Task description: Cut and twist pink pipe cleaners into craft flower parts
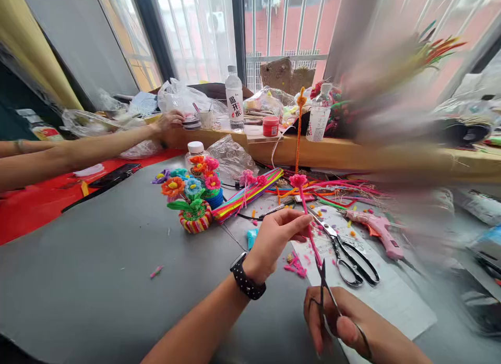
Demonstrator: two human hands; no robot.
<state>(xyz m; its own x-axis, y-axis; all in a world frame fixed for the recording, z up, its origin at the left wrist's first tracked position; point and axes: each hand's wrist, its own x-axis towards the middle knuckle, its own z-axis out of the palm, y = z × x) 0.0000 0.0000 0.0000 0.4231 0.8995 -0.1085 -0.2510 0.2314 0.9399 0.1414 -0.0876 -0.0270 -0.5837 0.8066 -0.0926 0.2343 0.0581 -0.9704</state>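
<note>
Head view shows a pink pipe-cleaner flower (298,181) held upright and slightly tilted above a gray worktable (117,286), its stem (314,244) pinched between the thumb and fingers of the left hand (276,236). The right hand (340,319) grips small scissors (327,291) by their finger loops, blade tips up at the stem's lower end; whether the blades touch it cannot be told. A watch (248,280) with a black, white-dotted band circles the left wrist. Pink fuzzy scraps (296,266) lie just beside a white sheet (391,304), on which larger black-handled scissors (352,254) rest near a pink glue gun (379,231). To the left, a striped pot (195,222) bears a cluster of colorful fuzzy blossoms, near a bundle of multicolored pipe cleaners (250,194). Beyond, a labeled water bottle (235,106) and a red jar (271,126) stand on a ledge (219,141), where another person's hand (172,120) reaches in from the left. A blurred shape (407,145) fills the right side.
</note>
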